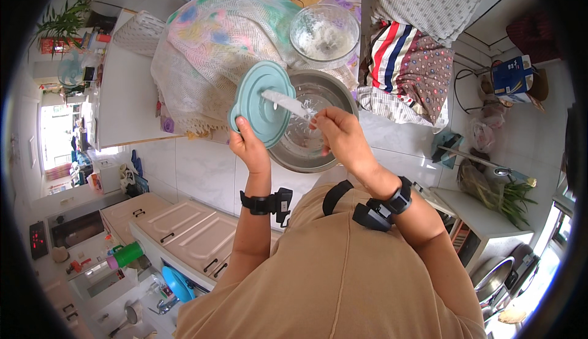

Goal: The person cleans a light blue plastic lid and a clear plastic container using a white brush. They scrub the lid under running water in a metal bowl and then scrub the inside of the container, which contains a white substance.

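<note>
My left hand [250, 148] grips the lower edge of an oval light-blue plastic lid [262, 104], thumb on its face, tilted up. My right hand [337, 132] pinches one end of a flat whitish strip [287, 104], whose far end lies over the lid; its material is unclear. Below both hands is a wide metal basin [317, 157] with white residue and shreds on its inner wall. Just beyond it stands a clear bowl [325, 33] coated inside with a white, flour-like substance. The lid hides the basin's left part.
A table with a floral cloth [167, 124] carries a lacy cover [206, 59] over hidden things. Patterned cushions [413, 68] lie to the right. Pink-beige cabinets [183, 224] stand at the lower left, a white cabinet [482, 206] at the right.
</note>
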Tool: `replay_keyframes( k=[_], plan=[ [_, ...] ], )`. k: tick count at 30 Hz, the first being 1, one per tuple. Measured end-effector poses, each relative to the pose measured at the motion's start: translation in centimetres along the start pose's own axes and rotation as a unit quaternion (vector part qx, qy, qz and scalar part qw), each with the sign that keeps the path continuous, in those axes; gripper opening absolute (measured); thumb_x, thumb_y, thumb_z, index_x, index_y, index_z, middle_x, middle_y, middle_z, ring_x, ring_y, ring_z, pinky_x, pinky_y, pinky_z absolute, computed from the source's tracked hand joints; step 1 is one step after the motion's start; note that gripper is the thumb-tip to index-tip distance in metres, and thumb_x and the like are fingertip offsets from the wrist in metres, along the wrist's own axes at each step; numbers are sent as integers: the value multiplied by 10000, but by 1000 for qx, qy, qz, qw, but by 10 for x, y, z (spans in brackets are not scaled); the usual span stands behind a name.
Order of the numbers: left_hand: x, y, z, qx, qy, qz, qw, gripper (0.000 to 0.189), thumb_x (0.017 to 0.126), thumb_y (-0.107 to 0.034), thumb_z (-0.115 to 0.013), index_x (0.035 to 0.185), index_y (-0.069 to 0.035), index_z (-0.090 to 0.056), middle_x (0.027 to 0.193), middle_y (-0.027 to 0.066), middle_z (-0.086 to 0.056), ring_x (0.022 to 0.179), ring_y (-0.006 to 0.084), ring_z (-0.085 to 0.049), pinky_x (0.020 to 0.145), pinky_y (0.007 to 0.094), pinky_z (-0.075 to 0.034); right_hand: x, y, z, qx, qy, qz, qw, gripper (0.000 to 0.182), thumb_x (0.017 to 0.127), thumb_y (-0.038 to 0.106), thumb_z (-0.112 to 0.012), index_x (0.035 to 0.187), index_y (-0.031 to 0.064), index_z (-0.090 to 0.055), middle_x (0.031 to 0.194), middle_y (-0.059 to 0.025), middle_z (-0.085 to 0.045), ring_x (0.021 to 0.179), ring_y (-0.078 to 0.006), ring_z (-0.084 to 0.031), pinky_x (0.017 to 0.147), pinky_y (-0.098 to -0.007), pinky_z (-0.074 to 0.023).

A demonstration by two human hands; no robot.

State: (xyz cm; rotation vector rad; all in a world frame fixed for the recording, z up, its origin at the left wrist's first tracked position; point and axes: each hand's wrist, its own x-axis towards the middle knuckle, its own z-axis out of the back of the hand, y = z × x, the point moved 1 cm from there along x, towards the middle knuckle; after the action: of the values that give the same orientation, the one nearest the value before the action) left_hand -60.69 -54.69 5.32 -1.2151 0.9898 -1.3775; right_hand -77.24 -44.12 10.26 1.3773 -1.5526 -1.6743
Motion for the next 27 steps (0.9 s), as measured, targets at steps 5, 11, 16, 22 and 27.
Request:
replay_keyframes(
  k=[5,11,16,22,27],
  plan=[
    [-4,-7,-1,-2,9,-12,1000,373,987,-282,-425,1070,50,-572,1017,82,-609,902,129,-554,795,284,-449,14,2,0,226,45,-162,960,198,869,149,-458,811,-4,-568,499,37,-340,428,-81,-318,462,-275,-422],
    [-4,-6,2,4,15,-8,1000,375,987,-287,-424,1078,47,-570,1029,83,-607,910,131,-552,800,284,-446,4,-3,-4,234,82,-183,951,183,868,153,-456,829,9,-562,513,33,-362,424,-71,-303,446,-276,-416],
    [-4,-10,-2,-40,-31,-12,999,331,976,-264,-462,934,35,-597,851,23,-609,758,79,-520,683,253,-438,-1,5,-2,191,90,-191,959,181,874,156,-449,839,17,-558,510,36,-354,418,-73,-296,447,-275,-421],
    [-4,-10,0,-12,7,-3,1000,378,984,-294,-434,1078,45,-575,1025,83,-612,903,134,-557,796,286,-448,10,7,-2,254,75,-188,946,178,872,162,-460,832,18,-556,512,36,-353,421,-76,-306,434,-267,-421],
    [0,-7,0,-19,4,6,1000,386,982,-300,-437,1087,47,-570,1037,90,-608,908,140,-559,797,289,-451,2,1,-10,197,99,-180,959,192,882,166,-451,834,10,-552,522,27,-365,434,-73,-327,444,-261,-428]
  ],
)
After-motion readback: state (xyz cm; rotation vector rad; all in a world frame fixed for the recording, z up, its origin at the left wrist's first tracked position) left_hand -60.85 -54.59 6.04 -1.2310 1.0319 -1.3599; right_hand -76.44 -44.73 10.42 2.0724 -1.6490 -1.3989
